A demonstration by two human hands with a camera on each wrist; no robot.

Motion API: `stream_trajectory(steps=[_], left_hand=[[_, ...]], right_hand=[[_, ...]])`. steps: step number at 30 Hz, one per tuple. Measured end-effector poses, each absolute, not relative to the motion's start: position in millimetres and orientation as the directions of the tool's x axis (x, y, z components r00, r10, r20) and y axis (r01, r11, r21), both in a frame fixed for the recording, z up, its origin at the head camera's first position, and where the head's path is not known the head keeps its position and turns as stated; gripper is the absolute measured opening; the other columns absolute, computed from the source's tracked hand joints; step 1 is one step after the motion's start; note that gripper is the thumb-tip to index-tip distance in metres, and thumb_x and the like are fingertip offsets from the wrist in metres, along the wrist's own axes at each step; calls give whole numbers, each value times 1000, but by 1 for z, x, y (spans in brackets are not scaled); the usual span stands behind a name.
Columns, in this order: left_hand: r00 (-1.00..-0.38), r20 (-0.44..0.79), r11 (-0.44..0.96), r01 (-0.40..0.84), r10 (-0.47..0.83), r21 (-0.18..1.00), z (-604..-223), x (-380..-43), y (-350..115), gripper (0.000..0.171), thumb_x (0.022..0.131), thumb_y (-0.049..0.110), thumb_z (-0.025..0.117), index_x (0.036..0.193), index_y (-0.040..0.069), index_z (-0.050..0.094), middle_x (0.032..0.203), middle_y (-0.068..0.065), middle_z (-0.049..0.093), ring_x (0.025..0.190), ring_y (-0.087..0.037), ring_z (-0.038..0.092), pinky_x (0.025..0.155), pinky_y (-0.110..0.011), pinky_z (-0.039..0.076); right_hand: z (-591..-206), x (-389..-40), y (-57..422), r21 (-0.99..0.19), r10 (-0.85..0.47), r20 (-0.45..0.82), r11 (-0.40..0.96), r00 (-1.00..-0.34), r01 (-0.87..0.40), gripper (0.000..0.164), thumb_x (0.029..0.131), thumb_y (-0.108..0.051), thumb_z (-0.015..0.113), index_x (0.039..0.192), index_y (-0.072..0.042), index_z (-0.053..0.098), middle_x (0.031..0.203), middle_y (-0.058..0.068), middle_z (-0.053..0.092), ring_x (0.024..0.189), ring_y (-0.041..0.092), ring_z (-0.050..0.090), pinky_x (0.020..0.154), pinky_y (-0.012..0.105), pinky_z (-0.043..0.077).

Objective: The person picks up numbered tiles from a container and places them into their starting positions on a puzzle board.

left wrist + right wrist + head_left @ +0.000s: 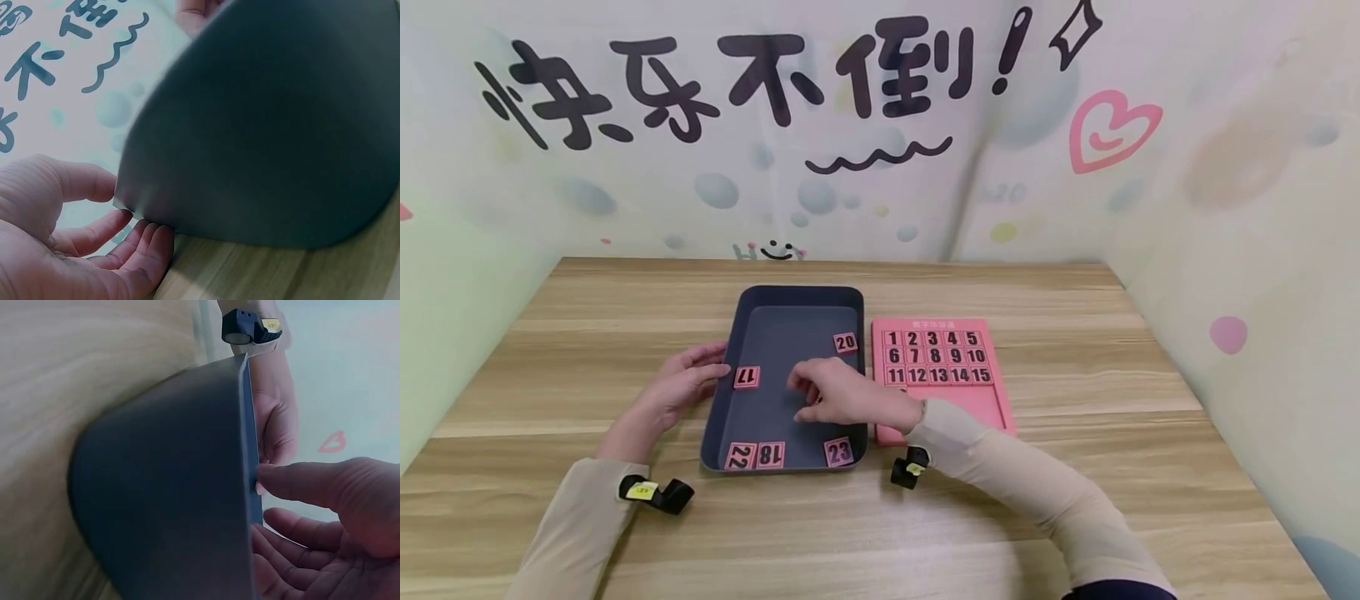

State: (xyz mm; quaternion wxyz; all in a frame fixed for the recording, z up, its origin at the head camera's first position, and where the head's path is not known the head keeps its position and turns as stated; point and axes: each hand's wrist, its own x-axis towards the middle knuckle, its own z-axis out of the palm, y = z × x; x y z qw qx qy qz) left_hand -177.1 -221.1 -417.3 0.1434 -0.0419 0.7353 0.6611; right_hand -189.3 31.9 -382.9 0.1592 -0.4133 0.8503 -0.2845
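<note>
A dark blue-grey tray [775,295] lies on the wooden table. My left hand [683,383] holds its left rim, thumb and index fingertip meeting at the edge in the left wrist view. Over the tray's middle is my right hand [835,392], fingers loosely bent and thumb apart from them. Its fingertips are partly hidden behind the tray wall in the right wrist view. Pink number tiles lie in the tray: 17 [747,377] at left, 20 [846,342] at upper right, 22 [741,456], 18 [771,455] and 23 [838,452] along the near side.
Right of the tray sits a pink number board [958,403] with tiles 1 to 15 in three rows. My right wrist and sleeve [1000,458] cross its lower left, where another tile's edge shows. A patterned wall [880,200] stands behind the table.
</note>
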Motion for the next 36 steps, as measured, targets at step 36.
stream_trajectory(steps=[36], left_hand=[[-954,-265,123,-249,138,961,-416,-176,-224,59,95,11,51,143,-8,23,114,3,52,93,1,54,80,-19,46]], right_hand=[[-363,-230,-30,-616,-759,-57,538,-649,-575,36,84,-16,71,115,-2,60,107,10,62,90,10,54,76,14,43]])
